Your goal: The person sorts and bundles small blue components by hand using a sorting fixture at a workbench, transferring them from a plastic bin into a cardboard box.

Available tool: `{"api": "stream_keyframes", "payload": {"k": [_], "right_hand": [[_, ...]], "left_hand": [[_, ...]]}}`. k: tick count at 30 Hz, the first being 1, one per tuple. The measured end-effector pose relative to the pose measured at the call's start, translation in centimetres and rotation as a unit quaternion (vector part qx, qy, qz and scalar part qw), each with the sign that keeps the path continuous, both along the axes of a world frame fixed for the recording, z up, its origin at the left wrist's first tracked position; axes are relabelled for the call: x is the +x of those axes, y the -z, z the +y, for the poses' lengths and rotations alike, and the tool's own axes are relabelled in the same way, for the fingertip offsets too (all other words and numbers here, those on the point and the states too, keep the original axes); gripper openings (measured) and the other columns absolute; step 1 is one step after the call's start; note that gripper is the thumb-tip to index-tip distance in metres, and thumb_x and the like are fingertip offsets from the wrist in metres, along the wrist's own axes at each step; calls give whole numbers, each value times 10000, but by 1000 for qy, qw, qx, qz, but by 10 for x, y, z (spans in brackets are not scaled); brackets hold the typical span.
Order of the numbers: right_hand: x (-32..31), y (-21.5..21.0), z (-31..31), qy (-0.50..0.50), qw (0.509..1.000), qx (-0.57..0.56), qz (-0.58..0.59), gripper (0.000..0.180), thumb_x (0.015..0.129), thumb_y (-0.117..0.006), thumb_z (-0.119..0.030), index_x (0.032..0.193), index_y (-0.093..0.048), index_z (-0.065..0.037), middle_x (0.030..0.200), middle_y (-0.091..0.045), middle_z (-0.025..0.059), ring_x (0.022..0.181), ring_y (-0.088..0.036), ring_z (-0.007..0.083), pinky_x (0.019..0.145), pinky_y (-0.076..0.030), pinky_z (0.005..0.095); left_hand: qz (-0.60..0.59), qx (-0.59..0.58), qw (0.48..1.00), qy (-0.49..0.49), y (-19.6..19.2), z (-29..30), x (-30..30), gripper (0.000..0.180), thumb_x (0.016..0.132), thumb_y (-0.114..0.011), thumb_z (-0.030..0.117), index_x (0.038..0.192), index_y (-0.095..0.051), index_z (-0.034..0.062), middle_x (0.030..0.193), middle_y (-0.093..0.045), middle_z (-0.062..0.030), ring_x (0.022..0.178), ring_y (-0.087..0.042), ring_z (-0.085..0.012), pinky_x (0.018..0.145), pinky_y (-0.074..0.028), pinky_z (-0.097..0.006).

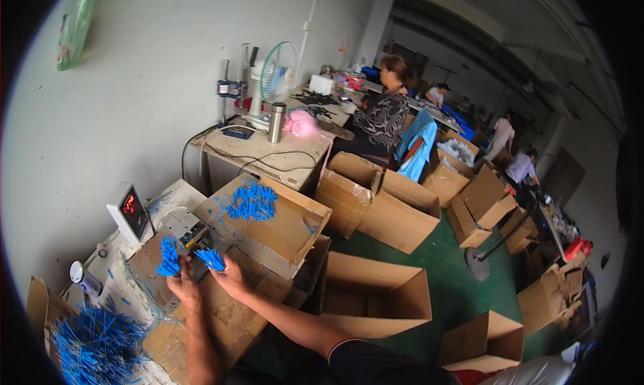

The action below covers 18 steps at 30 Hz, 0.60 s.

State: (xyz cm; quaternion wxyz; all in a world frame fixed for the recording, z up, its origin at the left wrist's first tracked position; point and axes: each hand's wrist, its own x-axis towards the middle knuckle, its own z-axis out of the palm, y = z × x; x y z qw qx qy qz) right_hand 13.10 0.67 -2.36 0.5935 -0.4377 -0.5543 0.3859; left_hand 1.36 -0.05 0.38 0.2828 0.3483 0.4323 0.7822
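My left hand (185,288) is closed round the lower end of an upright bunch of thin blue sticks (168,256). Beside it, my right hand (231,278) grips a second bunch of blue sticks (210,258), tilted up and to the left. Both hands are over the cardboard-covered bench, just in front of a small metal machine (190,233). A big loose heap of the same blue sticks (97,338) lies at the lower left. Beyond my right hand, a shallow cardboard tray (295,232) holds another pile of blue sticks (251,201). The sticks' exact kind cannot be made out.
A white box with a red display (130,212) stands left of the machine, near a small white container (84,276). On the table behind are a fan (276,73) and a steel flask (276,122). Open cartons (376,321) stand on the green floor at right. Several people sit or stand farther back.
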Motion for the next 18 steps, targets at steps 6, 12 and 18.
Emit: {"api": "stream_keyframes", "payload": {"k": [6,12,18], "right_hand": [[-6,14,16,77,994,22,72,156,855,-658,-17,919,-517,-37,743,-550,105,694,-512,143,643,-459,353],[-1,7,9,114,993,13,-16,190,820,-683,-21,897,-509,-30,752,-581,189,689,-603,338,623,-453,431],[-4,9,6,122,991,6,-51,178,837,-681,-58,926,-527,-41,733,-574,194,658,-599,328,601,-457,410]], "left_hand": [[130,-105,983,-74,33,20,-41,180,1013,-571,129,1021,-659,-27,936,-677,-62,878,-604,-144,847,-477,-322],[183,-23,974,-130,17,5,-33,228,1013,-577,158,856,-602,-5,818,-609,-41,787,-536,-132,802,-441,-318],[168,-51,977,-117,13,-1,-52,286,1016,-552,173,790,-572,0,785,-581,-42,768,-514,-157,774,-428,-336]]}}
